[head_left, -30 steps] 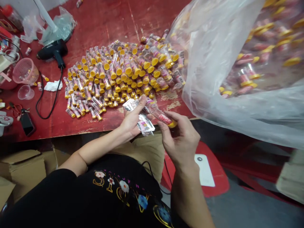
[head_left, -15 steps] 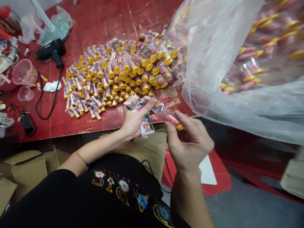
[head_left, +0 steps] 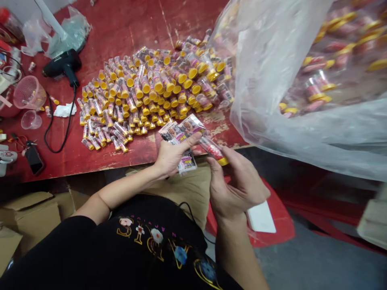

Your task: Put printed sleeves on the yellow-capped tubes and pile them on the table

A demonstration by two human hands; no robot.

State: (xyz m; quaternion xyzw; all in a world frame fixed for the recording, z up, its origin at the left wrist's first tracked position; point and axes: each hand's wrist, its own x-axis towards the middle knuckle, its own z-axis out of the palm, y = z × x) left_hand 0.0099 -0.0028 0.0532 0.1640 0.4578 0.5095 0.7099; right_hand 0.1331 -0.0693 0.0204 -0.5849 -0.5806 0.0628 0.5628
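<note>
In my left hand [head_left: 171, 158] is a small bunch of printed clear plastic sleeves [head_left: 188, 162], pinched with the thumb on top. My right hand [head_left: 238, 183] grips a clear tube [head_left: 212, 148] by its yellow-capped end, between thumb and fingers. Red and white pieces show inside the tube. Its far end meets the uppermost sleeve [head_left: 191, 124] by my left thumb; whether it is inside the sleeve I cannot tell. Just beyond both hands, a heap of labelled tubes with yellow caps [head_left: 157, 85] lies on the red table [head_left: 121, 26].
A big clear plastic bag [head_left: 263, 80] of capped tubes stands on the right. At the left lie a black heat gun [head_left: 64, 64] with its cord, a pink basket [head_left: 29, 92], a clear cup [head_left: 31, 120] and a phone [head_left: 34, 159]. Cardboard boxes [head_left: 34, 215] sit below the table.
My right hand has moved slightly left, bringing the tube closer to my left hand. The uppermost sleeve now shows flat beyond my left thumb.
</note>
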